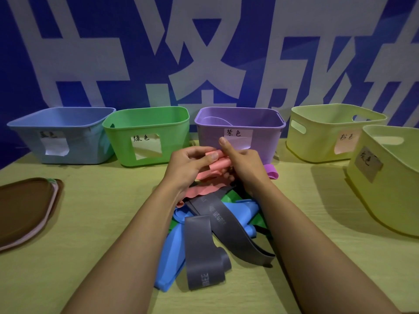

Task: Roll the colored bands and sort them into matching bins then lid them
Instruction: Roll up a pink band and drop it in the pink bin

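A pink band (221,164) is held above the table, its upper end rolled into a short tube and its loose tail hanging to the pile. My left hand (190,165) pinches the roll from the left. My right hand (240,163) grips it from the right with the thumb raised. Under my hands lies a pile of grey bands (204,248), blue bands (172,252) and a green band (229,197). A purple band (271,172) lies in front of the purple bin (240,137). Blue bin (61,134), green bin (147,134) and two yellow bins (326,132) stand in a row.
A nearer yellow bin (390,177) stands at the right edge of the table. A stack of brown lids (25,207) lies at the left. Behind the bins hangs a blue banner with large white characters (204,53). Each bin carries a paper label.
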{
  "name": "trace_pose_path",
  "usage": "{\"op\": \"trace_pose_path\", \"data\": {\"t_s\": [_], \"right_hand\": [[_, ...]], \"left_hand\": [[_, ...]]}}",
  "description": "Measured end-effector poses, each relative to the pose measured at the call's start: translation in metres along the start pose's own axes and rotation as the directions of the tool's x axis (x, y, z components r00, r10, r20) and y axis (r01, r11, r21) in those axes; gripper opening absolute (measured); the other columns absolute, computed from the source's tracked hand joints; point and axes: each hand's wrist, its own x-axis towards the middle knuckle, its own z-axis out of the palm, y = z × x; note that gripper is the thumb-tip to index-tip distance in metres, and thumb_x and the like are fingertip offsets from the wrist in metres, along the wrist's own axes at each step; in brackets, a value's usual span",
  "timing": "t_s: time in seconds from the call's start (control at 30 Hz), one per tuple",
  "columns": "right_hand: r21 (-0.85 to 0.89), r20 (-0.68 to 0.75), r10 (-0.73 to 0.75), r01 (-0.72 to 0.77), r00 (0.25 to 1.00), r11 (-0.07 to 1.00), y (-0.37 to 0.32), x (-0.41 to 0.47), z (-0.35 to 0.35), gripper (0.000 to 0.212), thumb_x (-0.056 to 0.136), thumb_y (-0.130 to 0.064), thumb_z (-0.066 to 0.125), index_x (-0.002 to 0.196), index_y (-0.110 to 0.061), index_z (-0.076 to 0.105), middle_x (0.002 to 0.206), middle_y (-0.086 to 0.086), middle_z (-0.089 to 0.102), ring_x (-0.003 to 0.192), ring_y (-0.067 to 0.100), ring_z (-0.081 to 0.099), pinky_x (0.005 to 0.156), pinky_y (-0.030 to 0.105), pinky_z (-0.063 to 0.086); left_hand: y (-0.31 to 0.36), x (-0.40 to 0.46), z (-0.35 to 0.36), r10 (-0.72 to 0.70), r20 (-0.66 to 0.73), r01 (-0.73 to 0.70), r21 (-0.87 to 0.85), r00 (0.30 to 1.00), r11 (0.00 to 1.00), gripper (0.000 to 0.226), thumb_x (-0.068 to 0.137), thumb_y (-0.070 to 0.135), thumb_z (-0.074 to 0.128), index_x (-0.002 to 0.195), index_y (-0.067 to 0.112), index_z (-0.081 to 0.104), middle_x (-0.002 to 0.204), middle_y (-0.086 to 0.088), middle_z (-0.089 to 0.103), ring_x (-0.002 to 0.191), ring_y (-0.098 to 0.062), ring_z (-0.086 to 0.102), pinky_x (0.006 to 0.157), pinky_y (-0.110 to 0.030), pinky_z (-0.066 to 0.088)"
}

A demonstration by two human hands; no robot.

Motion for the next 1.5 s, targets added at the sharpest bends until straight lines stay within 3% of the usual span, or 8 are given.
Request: {"op": "trace_pose_path", "data": {"t_s": [0.2,0.33,0.5,0.67,0.83,1.0,1.13,1.5], "right_hand": [[0.052,0.068,-0.033,0.03,0.997,0.998,0.002,0.004,0.0,0.043,0.097,-0.036,0.068,0.077,0.001,0.069,0.052,0.007,0.063,0.043,0.016,0.054,0.048,0.027,0.049],[0.08,0.121,-0.034,0.024,0.992,0.996,0.004,0.007,-0.001,0.033,0.099,-0.029,0.067,0.084,0.001,0.068,0.057,0.004,0.063,0.047,0.015,0.053,0.052,0.032,0.051],[0.095,0.137,-0.059,0.046,0.989,0.994,0.007,0.009,-0.002,0.023,0.099,-0.02,0.067,0.094,0.002,0.071,0.06,0.002,0.064,0.053,0.014,0.055,0.054,0.027,0.051],[0.119,0.168,-0.099,0.079,0.981,0.99,0.008,0.011,-0.001,0.017,0.1,-0.012,0.065,0.102,0.003,0.07,0.063,0.001,0.066,0.054,0.01,0.058,0.057,0.027,0.052],[0.102,0.163,-0.107,0.092,0.981,0.991,0.01,0.012,-0.002,0.016,0.098,-0.014,0.068,0.105,0.0,0.072,0.07,0.005,0.068,0.06,0.015,0.059,0.061,0.028,0.053],[0.188,0.168,-0.012,-0.02,0.986,0.982,0.007,0.011,-0.001,0.033,0.097,-0.028,0.069,0.106,0.004,0.073,0.066,0.004,0.067,0.059,0.017,0.057,0.056,0.025,0.05],[0.083,0.069,0.002,-0.008,0.998,0.997,0.005,0.009,-0.003,0.052,0.095,-0.043,0.069,0.095,0.009,0.074,0.068,0.012,0.069,0.056,0.018,0.059,0.053,0.028,0.052],[0.348,0.133,-0.017,-0.031,0.991,0.937,0.005,0.012,-0.002,0.011,0.094,-0.007,0.07,0.098,0.003,0.073,0.077,0.009,0.075,0.065,0.013,0.07,0.067,0.02,0.058]], "left_hand": [[-0.002,0.003,-0.003,-0.023,-0.021,0.022,-0.009,1.0,1.0,0.022,0.078,0.003,0.083,0.099,0.011,0.078,0.1,-0.013,0.078,0.101,-0.029,0.075,0.094,-0.036,0.058],[0.004,-0.001,-0.003,-0.071,0.013,0.072,-0.114,0.997,0.991,0.021,0.084,-0.005,0.075,0.101,0.006,0.074,0.101,-0.016,0.078,0.094,-0.025,0.076,0.085,-0.029,0.06],[0.011,0.0,-0.003,-0.127,0.018,0.128,-0.212,0.992,0.969,0.02,0.098,0.014,0.065,0.112,0.002,0.071,0.102,-0.012,0.078,0.094,-0.018,0.074,0.081,-0.025,0.061],[0.008,0.0,0.0,-0.152,-0.041,0.149,-0.074,0.987,0.986,0.034,0.094,0.035,0.072,0.103,0.002,0.075,0.092,-0.014,0.078,0.08,-0.021,0.076,0.068,-0.023,0.059],[0.002,0.004,-0.004,-0.138,-0.085,0.138,0.001,0.987,0.99,0.029,0.087,0.028,0.079,0.097,0.001,0.078,0.086,-0.016,0.077,0.073,-0.018,0.071,0.065,-0.02,0.058],[0.002,0.003,-0.007,-0.109,-0.03,0.109,0.011,0.994,0.994,0.018,0.089,0.016,0.077,0.102,0.003,0.077,0.1,-0.014,0.079,0.086,-0.021,0.073,0.075,-0.023,0.059],[0.004,-0.001,-0.002,-0.089,0.052,0.091,-0.031,0.995,0.995,0.03,0.075,0.012,0.082,0.103,0.001,0.076,0.102,-0.016,0.078,0.092,-0.022,0.076,0.079,-0.023,0.059],[0.001,0.002,0.0,-0.032,-0.071,0.023,-0.117,0.997,0.993,0.045,0.066,0.006,0.087,0.108,0.009,0.071,0.109,-0.017,0.076,0.107,-0.027,0.073,0.097,-0.035,0.056]]}}
